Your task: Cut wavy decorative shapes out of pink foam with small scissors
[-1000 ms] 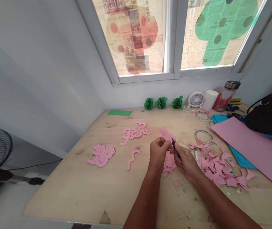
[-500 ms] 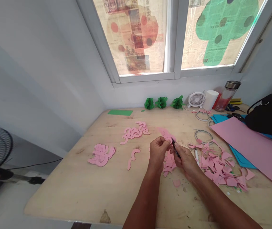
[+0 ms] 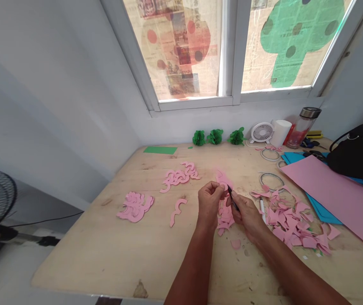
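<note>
My left hand [image 3: 210,200] is closed, pinching a piece of pink paper [image 3: 224,177] between thumb and fingers. In my right hand [image 3: 245,209] are small black scissors [image 3: 231,195], with their dark blades against the paper's edge; the handles are mostly hidden by my fingers. Beneath both hands lies a heap of pink paper pieces [image 3: 224,222]. To the left of them a single wavy pink strip [image 3: 177,212] rests on the table. Farther left are a stack of cut pink shapes [image 3: 135,207] and a looser group of curved pink pieces [image 3: 178,177].
Pink scraps [image 3: 292,220] and a white pen [image 3: 262,209] lie to the right on the wooden table [image 3: 111,258]. Beyond are wire rings [image 3: 271,182], a large pink sheet [image 3: 334,199] and a black bag [image 3: 356,154]. Green paper ornaments [image 3: 216,136], a small fan [image 3: 262,132] and a bottle [image 3: 304,127] line the back.
The pink paper in my left hand has turned slightly, its upper end now farther right. The scissors and both hands have shifted only a little.
</note>
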The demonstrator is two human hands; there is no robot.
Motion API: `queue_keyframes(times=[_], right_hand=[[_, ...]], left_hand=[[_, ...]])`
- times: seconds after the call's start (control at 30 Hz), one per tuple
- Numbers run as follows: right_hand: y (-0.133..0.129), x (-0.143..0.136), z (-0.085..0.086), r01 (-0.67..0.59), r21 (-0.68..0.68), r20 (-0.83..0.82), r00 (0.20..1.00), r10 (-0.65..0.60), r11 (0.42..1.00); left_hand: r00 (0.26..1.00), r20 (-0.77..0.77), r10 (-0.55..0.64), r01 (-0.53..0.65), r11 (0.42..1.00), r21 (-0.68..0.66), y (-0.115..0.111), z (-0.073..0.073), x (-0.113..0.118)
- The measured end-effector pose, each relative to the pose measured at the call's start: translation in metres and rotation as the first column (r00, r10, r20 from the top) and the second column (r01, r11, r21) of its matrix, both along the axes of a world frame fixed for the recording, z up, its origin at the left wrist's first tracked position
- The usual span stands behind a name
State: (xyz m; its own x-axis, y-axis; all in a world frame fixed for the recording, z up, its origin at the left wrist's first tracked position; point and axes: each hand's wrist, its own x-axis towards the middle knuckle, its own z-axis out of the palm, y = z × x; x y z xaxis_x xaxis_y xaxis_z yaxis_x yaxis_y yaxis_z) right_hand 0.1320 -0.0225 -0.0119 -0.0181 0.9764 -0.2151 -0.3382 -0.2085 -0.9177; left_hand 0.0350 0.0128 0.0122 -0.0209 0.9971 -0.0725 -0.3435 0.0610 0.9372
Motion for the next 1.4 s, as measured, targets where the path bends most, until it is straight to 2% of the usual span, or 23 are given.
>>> queue_keyframes(times=[0.37,0.7,1.23,1.4], right_hand=[[-0.0014,-0.0013,-0.0025,-0.021,0.001,0.003,1.0,0.021,1.0],[-0.0008,-0.0007,0.0019,-0.001,0.023,0.025,1.0,0.0,1.0],[-0.0016,-0.0023,0.0,-0.013,0.014,0.04,0.999,0.012,1.0],[-0.002,-0.0031,-0.0009,-0.007,-0.005,0.03,1.0,0.007,1.0]], left_hand=[[0.998,-0.052,0.028,-0.028,1.0,-0.005,-0.0031,0.003,0.0012],[0.998,-0.037,-0.05,0.049,0.999,-0.02,-0.0028,0.0065,0.0019],[0.999,-0.041,-0.001,0.0,1.0,-0.018,-0.0008,0.0043,-0.0016],[0.999,-0.052,-0.018,0.018,1.0,0.003,-0.0019,0.0039,-0.0012]])
